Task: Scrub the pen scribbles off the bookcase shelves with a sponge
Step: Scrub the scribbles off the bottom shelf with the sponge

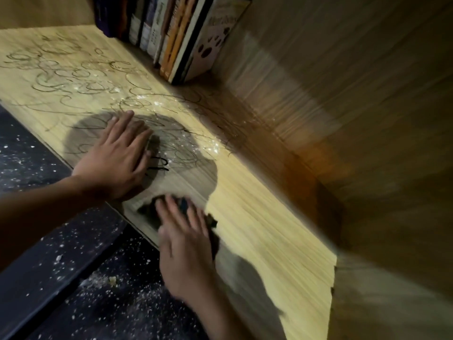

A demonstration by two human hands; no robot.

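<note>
A light wooden bookcase shelf (257, 217) runs from upper left to lower right. Looping pen scribbles (81, 77) cover its left and middle parts, with pale crumbs scattered over them. My left hand (117, 155) lies flat on the shelf over the scribbles, fingers straight. My right hand (183, 239) presses down on a dark sponge (182, 204) near the shelf's front edge; the sponge shows only past my fingertips and beside my hand. The picture is blurred by motion.
A row of upright books (176, 33) stands at the back of the shelf. The bookcase's side wall (355, 119) closes the right end. Below the front edge lies a dark floor (73, 278) sprinkled with pale crumbs.
</note>
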